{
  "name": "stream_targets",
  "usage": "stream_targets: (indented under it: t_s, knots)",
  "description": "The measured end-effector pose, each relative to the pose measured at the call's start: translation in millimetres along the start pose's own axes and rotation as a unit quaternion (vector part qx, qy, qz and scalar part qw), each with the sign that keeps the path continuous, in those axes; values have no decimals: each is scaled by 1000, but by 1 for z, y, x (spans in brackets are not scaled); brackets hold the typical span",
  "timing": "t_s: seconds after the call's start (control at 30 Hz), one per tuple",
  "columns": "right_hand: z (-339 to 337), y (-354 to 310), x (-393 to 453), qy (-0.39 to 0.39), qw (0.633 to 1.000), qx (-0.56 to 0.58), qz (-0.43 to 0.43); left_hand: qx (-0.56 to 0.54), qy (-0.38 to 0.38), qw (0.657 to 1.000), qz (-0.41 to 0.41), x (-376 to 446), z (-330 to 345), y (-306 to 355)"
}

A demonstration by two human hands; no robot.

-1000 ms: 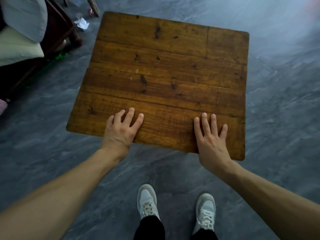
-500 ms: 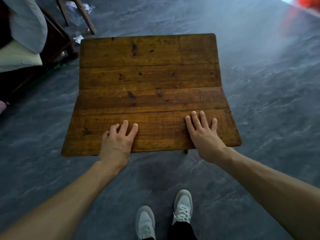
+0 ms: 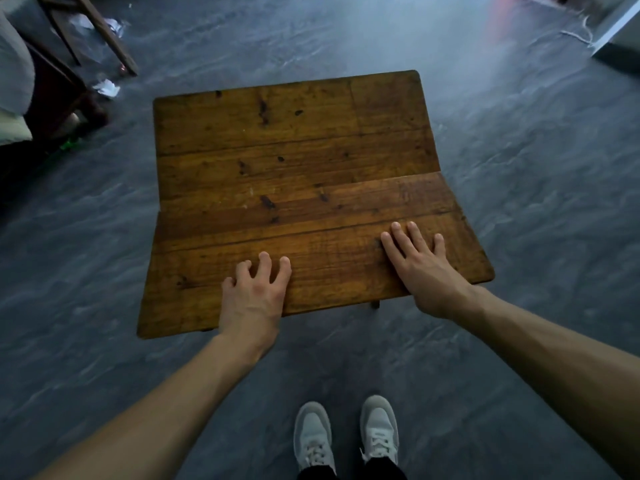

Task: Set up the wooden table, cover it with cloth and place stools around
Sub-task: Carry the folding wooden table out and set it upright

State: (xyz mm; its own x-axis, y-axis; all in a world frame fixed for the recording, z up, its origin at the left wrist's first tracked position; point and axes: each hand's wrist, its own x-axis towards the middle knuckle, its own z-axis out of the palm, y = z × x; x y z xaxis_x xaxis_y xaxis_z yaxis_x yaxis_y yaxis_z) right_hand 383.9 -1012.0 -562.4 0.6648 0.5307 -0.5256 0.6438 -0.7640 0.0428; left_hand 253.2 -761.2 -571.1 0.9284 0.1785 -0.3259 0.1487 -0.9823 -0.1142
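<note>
1. On the near leaf of the wooden surface, both hands press down: the left hand with fingers bent and spread, tips on the wood, holding nothing; the right hand flat, fingers straight, palm at the near edge, also holding nothing.
2. That near leaf sits at a slightly different angle from the far part, with a visible step along the joint. My reading is that it is a folding leaf not yet locked level. Weight on it from both hands could drop or snap it down.
3. Fingers near the joint are not at risk now, since both hands lie well short of it. A slide forward toward the joint could pinch them if the leaf shifts.
4. Only a small dark stub shows under the near edge, between the hands and nearer the right one. Whether legs are fully set cannot be told. Leaning harder could tip the whole piece toward the shoes, which stand just near of that edge.
5. Beyond the far-left corner stand a dark chair leg and scraps of paper. Pushing the piece that way could knock the leg or catch on the litter.
6. The floor looks smooth and glossy, so the piece may skid under a sideways push.
7. No cloth or stools are in view, so most of the task looks undone.
</note>
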Motion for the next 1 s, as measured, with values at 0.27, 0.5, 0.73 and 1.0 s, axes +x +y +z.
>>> stream_targets:
  t_s: [0.27, 0.5, 0.73, 1.0]
  knots:
    - [48, 41, -75, 3, 999, 32, 28, 20, 10, 999, 35, -39, 4, 75]
    - [92, 87, -161, 3, 996, 63, 62, 29, 11, 996, 80, -78, -5, 156]
    - [141, 128, -248, -19, 987, 102, 125, 40, 3, 987, 153, -108, -8, 237]
    - [165, 125, -267, -11, 971, 148, 186, 67, 4, 980, 189, -96, -10, 253]
